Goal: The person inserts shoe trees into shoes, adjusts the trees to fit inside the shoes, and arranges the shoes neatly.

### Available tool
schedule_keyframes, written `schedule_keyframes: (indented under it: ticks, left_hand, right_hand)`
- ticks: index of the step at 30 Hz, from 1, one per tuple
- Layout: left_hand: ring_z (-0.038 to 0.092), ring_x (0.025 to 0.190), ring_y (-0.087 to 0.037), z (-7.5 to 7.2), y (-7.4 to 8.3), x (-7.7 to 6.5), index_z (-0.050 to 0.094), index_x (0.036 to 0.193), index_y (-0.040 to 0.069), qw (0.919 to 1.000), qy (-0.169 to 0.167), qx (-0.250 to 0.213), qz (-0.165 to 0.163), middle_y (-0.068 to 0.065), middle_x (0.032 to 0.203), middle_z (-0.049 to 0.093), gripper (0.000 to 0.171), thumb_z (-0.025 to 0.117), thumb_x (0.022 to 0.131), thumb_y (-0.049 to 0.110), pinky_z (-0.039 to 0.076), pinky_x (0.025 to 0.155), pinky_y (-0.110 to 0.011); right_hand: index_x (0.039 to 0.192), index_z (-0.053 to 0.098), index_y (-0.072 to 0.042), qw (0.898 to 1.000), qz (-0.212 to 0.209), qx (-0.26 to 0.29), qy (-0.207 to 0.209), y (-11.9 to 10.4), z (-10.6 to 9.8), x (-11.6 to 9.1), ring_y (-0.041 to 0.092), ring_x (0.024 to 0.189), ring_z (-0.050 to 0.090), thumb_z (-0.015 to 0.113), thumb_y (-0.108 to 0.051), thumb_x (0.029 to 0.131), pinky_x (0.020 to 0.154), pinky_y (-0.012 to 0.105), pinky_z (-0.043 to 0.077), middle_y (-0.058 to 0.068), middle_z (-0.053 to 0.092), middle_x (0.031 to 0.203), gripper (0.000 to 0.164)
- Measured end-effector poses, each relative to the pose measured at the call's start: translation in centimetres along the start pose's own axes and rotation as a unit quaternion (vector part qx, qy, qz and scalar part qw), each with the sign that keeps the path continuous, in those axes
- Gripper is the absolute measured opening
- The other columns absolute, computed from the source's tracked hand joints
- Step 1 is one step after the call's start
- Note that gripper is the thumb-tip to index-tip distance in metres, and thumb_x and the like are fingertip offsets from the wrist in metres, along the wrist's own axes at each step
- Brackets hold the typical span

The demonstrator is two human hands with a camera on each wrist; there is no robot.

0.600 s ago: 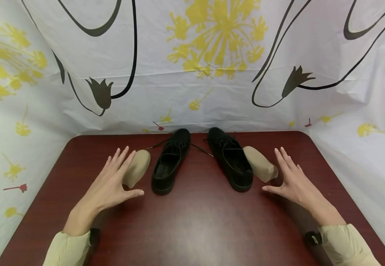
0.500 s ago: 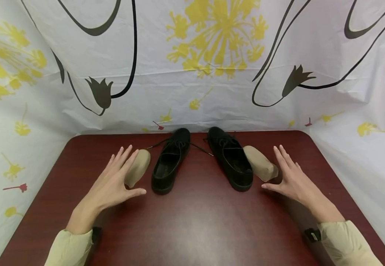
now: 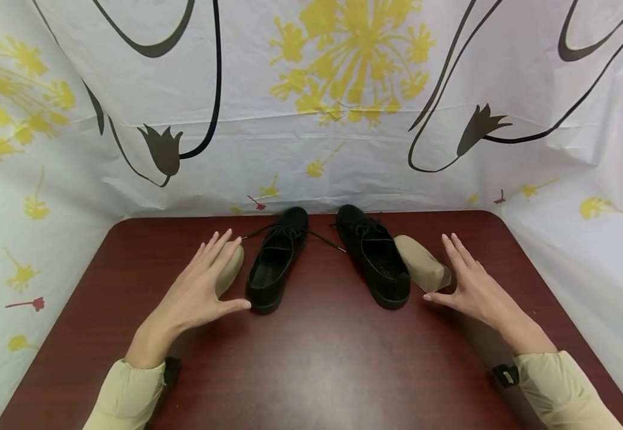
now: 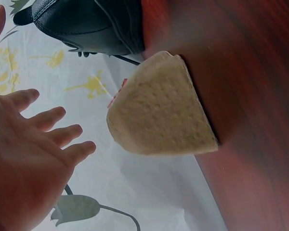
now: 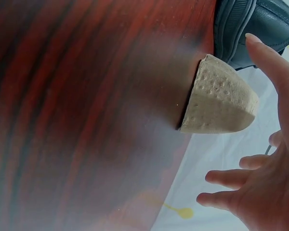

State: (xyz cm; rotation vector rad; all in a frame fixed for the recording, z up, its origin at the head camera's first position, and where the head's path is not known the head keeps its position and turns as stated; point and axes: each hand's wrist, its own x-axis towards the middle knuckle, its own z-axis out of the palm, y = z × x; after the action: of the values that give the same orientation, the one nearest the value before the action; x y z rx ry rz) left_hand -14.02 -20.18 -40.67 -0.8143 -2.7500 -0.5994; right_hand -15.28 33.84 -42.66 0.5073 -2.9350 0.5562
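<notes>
Two black lace-up shoes stand on the table, the left shoe [image 3: 278,258] and the right shoe [image 3: 371,255], toes toward the back. A beige moulded shoe insert [image 3: 230,273] lies left of the left shoe, partly hidden by my left hand [image 3: 198,295]. That hand hovers over it with spread fingers; in the left wrist view the insert [image 4: 159,106] is apart from the fingers. The other beige shoe insert [image 3: 420,263] lies against the right shoe's outer side. Beside it hovers my right hand [image 3: 475,292], fingers spread, holding nothing; the right wrist view shows a gap to that insert [image 5: 221,98].
The dark red wooden table [image 3: 333,358] has rounded back corners. A white curtain [image 3: 268,173] with yellow and grey flower prints hangs behind and along both sides. A loose shoelace [image 3: 324,240] trails from the left shoe between the shoes.
My left hand has moved right and slightly forward, over the left insert, covering more of it. The right hand has barely shifted. Shoes and inserts stay in place.
</notes>
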Motion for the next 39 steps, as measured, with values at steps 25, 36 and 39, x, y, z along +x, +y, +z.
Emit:
schedule_keyframes:
  ticks: [25,36,39]
  left_hand:
    - [0.026,0.148,-0.028,1.2,1.8,3.3,0.032,0.157,0.018,0.9965,0.034,0.005,0.076,-0.001,0.164,0.021,0.104,0.071,0.076,0.071,0.031,0.112,-0.054]
    - [0.023,0.148,-0.033,2.2,3.1,4.5,0.034,0.156,0.015,0.9926,0.003,-0.085,0.087,-0.010,0.161,0.027,0.097,0.078,0.080,0.056,0.031,0.111,-0.057]
    - [0.023,0.149,-0.030,2.2,3.3,4.8,0.036,0.155,0.014,0.9927,0.004,-0.083,0.087,-0.009,0.161,0.028,0.096,0.079,0.080,0.055,0.032,0.111,-0.056]
  right_hand:
    - [0.162,0.005,-0.017,1.000,0.000,0.005,-0.024,0.1,0.6,1.2,0.053,0.134,0.037,0.083,-0.047,0.079,0.093,0.067,0.040,0.024,0.016,0.162,0.118]
    - [0.161,0.014,-0.016,1.000,-0.018,-0.011,-0.016,0.0,0.8,1.2,0.050,0.128,0.044,0.084,-0.022,0.080,0.089,0.065,0.044,0.026,0.030,0.153,0.108]
    - [0.160,0.019,-0.013,1.000,-0.023,-0.018,-0.010,0.0,0.9,1.1,0.050,0.127,0.045,0.084,-0.020,0.080,0.088,0.065,0.045,0.027,0.032,0.152,0.104]
